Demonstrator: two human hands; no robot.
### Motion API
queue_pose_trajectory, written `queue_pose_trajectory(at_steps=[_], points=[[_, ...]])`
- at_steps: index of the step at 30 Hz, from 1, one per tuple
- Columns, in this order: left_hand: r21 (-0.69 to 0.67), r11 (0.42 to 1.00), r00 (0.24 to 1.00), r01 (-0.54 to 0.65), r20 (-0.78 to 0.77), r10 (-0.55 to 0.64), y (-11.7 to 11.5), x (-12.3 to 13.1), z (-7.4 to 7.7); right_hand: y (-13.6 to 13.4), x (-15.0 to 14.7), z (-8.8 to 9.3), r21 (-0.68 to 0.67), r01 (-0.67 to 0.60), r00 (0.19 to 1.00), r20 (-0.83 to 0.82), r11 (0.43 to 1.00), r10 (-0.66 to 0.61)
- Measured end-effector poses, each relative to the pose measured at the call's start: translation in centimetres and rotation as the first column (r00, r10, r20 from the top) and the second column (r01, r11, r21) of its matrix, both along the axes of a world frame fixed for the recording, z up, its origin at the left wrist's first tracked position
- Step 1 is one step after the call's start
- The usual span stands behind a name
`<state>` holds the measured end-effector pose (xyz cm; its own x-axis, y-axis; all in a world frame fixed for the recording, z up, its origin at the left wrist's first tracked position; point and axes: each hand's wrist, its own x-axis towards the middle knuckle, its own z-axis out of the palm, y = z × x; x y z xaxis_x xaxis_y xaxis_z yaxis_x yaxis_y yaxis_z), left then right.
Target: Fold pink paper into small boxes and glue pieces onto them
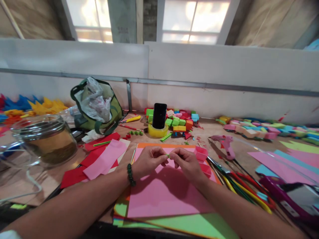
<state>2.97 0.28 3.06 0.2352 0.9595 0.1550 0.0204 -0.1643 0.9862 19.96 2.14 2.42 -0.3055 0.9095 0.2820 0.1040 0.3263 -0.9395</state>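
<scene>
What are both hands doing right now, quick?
Left hand: closed, pinching a small green piece.
Right hand: closed, pinching that same green piece from the other side.

Near six o'clock, a pinched green scrap [167,155] is too small to identify. At four, the edge crops a purple object [281,194].

Hands [185,161]: room nearside; upright phone [159,115] blocks ahead.

There are two hands [151,161], one phone [159,116], one glue gun [226,146], one bracelet [130,174].
</scene>
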Motion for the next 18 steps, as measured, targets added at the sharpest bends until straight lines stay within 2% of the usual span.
queue_pose_trajectory(at_steps=[6,12,18], points=[[-0.042,0.999,0.989,-0.032,0.141,0.037,-0.03,0.44,-0.22,0.34,0.08,-0.02,-0.039,0.039,0.996,-0.072,0.998,-0.042],[-0.079,0.996,0.98,-0.032,0.196,0.046,-0.18,0.55,-0.1,0.37,-0.07,0.05,-0.04,0.046,0.996,-0.078,0.998,-0.049],[-0.028,0.999,0.994,-0.046,0.099,0.049,-0.61,0.63,0.25,0.36,-0.11,0.03,-0.028,0.059,0.996,-0.062,0.998,-0.06]])
